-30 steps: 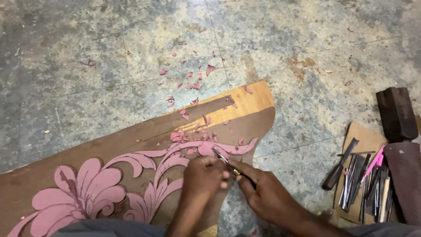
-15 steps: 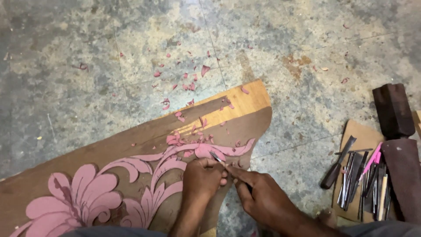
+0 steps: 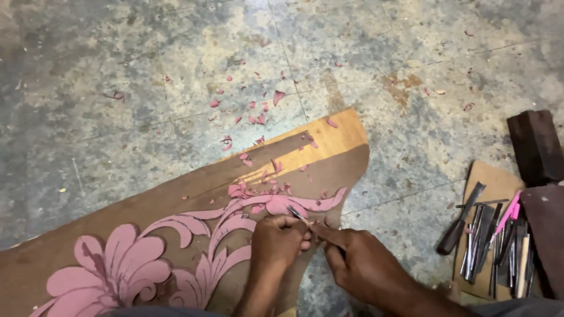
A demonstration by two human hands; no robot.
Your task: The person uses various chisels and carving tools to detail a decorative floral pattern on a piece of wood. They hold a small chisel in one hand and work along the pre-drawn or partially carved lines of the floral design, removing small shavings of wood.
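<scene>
A long brown wooden panel (image 3: 176,202) lies on the floor, with a pink floral scroll pattern (image 3: 123,264) raised on it. My left hand (image 3: 279,240) rests on the panel at the scroll's right end, fingers pinched round the metal tip of a small carving chisel (image 3: 295,213). My right hand (image 3: 364,264) sits just to the right, closed on the same tool's back end, which it hides. The tip touches the pink scroll near the panel's right edge.
Pink shavings (image 3: 252,111) are scattered on the stained concrete floor (image 3: 117,88) beyond the panel. At the right, several chisels (image 3: 493,240) lie on a small board (image 3: 499,182), a pink-handled one among them, beside a dark wooden block (image 3: 534,147).
Both hands stay at the same spot on the scroll with the chisel. The view has drifted slightly; the tools at right appear a little lower.
</scene>
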